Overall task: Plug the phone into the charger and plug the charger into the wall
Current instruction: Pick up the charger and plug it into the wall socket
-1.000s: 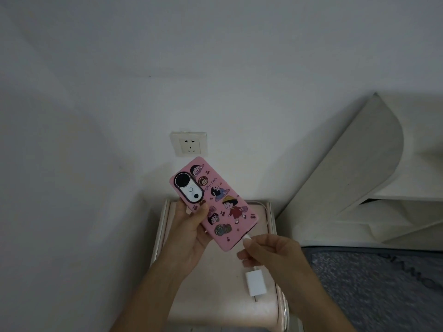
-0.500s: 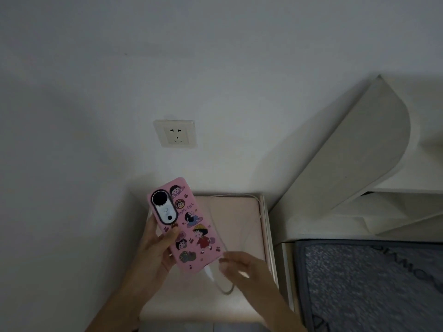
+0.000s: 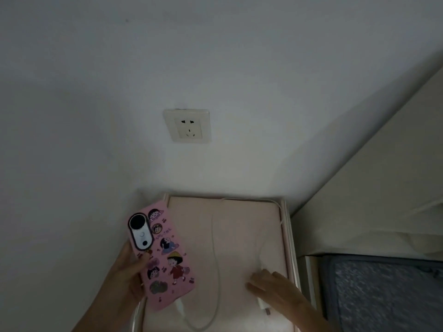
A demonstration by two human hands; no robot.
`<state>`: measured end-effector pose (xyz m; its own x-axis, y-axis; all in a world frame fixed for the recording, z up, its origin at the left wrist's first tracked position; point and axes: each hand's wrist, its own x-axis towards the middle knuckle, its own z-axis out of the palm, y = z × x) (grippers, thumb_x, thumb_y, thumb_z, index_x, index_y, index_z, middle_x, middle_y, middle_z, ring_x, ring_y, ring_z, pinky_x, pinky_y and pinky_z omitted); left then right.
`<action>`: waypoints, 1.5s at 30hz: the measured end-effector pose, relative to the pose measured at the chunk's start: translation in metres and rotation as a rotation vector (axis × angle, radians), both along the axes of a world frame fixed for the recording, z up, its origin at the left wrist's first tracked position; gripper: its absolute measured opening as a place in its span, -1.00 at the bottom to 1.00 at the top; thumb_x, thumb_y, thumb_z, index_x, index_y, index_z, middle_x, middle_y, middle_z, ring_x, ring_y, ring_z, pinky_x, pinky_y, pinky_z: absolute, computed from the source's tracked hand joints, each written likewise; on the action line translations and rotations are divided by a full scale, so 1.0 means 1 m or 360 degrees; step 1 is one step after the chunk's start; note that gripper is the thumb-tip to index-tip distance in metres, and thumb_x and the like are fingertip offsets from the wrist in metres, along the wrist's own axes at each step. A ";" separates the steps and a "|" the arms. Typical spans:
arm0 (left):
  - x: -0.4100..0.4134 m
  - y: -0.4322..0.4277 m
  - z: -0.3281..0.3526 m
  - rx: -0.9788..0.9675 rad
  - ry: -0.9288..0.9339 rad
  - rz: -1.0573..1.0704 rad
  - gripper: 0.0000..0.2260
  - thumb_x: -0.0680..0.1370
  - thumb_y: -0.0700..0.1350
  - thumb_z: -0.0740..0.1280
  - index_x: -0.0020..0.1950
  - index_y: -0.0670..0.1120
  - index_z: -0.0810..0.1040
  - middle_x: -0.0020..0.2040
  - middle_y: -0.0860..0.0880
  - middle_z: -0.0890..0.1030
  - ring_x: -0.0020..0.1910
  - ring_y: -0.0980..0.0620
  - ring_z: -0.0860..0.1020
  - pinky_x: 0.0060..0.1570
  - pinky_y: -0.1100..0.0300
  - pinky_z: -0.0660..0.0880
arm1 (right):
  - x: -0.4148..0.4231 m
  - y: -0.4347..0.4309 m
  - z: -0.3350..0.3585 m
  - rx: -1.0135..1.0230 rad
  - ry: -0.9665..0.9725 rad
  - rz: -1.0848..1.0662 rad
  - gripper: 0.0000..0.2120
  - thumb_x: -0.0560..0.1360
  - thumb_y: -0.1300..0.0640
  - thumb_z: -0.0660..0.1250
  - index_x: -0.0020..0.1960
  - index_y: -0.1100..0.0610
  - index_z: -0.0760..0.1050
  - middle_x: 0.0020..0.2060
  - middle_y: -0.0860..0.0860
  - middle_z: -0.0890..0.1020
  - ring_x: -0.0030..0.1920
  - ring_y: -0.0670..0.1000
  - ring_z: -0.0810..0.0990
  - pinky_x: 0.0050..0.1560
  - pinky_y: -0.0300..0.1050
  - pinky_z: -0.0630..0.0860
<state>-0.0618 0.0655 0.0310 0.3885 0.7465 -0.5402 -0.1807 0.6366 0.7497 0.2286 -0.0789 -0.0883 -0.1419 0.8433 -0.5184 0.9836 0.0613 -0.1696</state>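
Left hand (image 3: 129, 274) grips phone (image 3: 165, 257) (cable (image 3: 217, 271) attached)

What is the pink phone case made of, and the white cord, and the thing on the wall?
The phone case looks like smooth, matte plastic or soft rubber with printed cartoon pictures; which one is hard to tell. The cord bends in a loose loop, so it is probably rubbery plastic. The wall socket looks like hard, slightly shiny cream plastic with crisp, flat edges.

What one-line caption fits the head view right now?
Left hand holds the cabled pink phone while the right hand reaches the charger brick below the empty wall socket.
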 end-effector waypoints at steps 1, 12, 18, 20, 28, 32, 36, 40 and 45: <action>0.000 -0.001 -0.001 -0.0018 -0.0010 0.0021 -0.49 0.33 -0.25 0.28 0.26 0.08 0.50 0.10 -0.10 0.69 -0.08 -0.13 0.69 -0.10 -0.10 0.60 | 0.003 0.004 0.000 0.0020 0.0014 0.0010 -0.55 -0.08 -0.23 0.56 -0.21 -0.27 0.58 -0.27 -0.24 0.70 -0.34 -0.21 0.63 -0.47 -0.42 0.49; -0.004 -0.015 -0.007 -0.0155 -0.0016 0.0106 -0.46 0.35 -0.32 0.31 0.28 0.04 0.44 0.02 -0.07 0.71 0.00 -0.20 0.64 -0.12 -0.04 0.56 | 0.025 0.038 0.095 0.0637 0.0503 -0.1435 -0.45 0.08 -0.02 0.62 -0.12 0.05 0.34 -0.27 0.04 0.58 -0.23 0.16 0.63 -0.17 -0.05 0.48; 0.023 -0.027 0.007 -0.0199 -0.0047 0.0015 -0.52 0.47 -0.40 0.24 0.29 0.03 0.41 0.12 -0.14 0.63 0.05 -0.22 0.60 -0.11 -0.08 0.59 | -0.021 0.149 0.206 0.0803 0.1491 -0.1665 -0.71 0.50 0.19 0.29 0.13 0.14 0.24 -0.07 0.15 0.52 -0.22 0.08 0.57 -0.19 0.08 0.58; 0.035 -0.027 0.019 -0.0160 -0.0029 -0.0039 -0.57 0.43 -0.34 0.32 0.19 0.09 0.49 0.02 -0.10 0.72 -0.03 -0.20 0.67 -0.24 0.01 0.62 | -0.046 0.180 0.221 0.0799 0.1441 -0.1563 -0.69 0.50 0.30 0.18 0.22 0.23 0.21 0.06 0.22 0.46 -0.05 0.18 0.55 -0.15 0.06 0.53; 0.038 -0.001 0.052 0.0105 0.0046 -0.0202 -0.63 0.52 -0.20 0.28 0.28 0.13 0.45 0.09 -0.08 0.70 0.05 -0.15 0.66 -0.07 -0.03 0.62 | -0.105 0.213 0.229 0.0958 0.0954 -0.1485 -0.65 0.52 0.31 0.24 0.25 0.31 0.22 0.16 0.25 0.40 0.06 0.22 0.52 0.04 0.01 0.48; 0.030 0.000 0.052 0.0129 0.0068 -0.0227 -0.59 0.53 -0.21 0.27 0.32 0.15 0.41 0.10 -0.07 0.69 0.05 -0.15 0.66 -0.12 0.01 0.61 | -0.114 0.213 0.226 0.1026 0.0875 -0.1491 -0.63 0.53 0.28 0.25 0.26 0.33 0.20 0.17 0.25 0.39 0.05 0.24 0.55 0.05 0.09 0.54; 0.026 -0.004 0.049 0.0131 0.0028 -0.0247 -0.58 0.52 -0.23 0.27 0.32 0.12 0.41 0.10 -0.09 0.69 0.05 -0.16 0.66 -0.11 0.00 0.62 | -0.118 0.213 0.223 0.1084 0.0843 -0.1507 -0.63 0.53 0.27 0.25 0.25 0.34 0.21 0.17 0.25 0.40 0.03 0.24 0.56 0.02 0.09 0.57; 0.025 -0.007 0.047 0.0120 -0.0006 -0.0251 -0.61 0.52 -0.22 0.26 0.30 0.11 0.44 0.08 -0.11 0.70 0.05 -0.18 0.66 -0.10 -0.03 0.62 | -0.122 0.215 0.221 0.1120 0.0824 -0.1530 -0.64 0.52 0.27 0.25 0.24 0.34 0.21 0.16 0.24 0.40 0.01 0.23 0.58 -0.04 0.07 0.58; 0.023 -0.005 0.046 0.0112 -0.0019 -0.0226 -0.60 0.49 -0.21 0.29 0.28 0.11 0.45 0.08 -0.11 0.70 0.03 -0.18 0.66 -0.14 -0.02 0.62 | -0.123 0.217 0.217 0.1165 0.0873 -0.1629 -0.67 0.51 0.27 0.27 0.18 0.34 0.22 0.15 0.25 0.40 0.00 0.25 0.58 -0.07 0.04 0.57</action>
<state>-0.0385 0.0606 0.0769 0.4988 0.7197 -0.4830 -0.1022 0.6022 0.7918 0.1055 0.1377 0.1291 0.6629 0.7487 0.0063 0.4613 -0.4019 -0.7910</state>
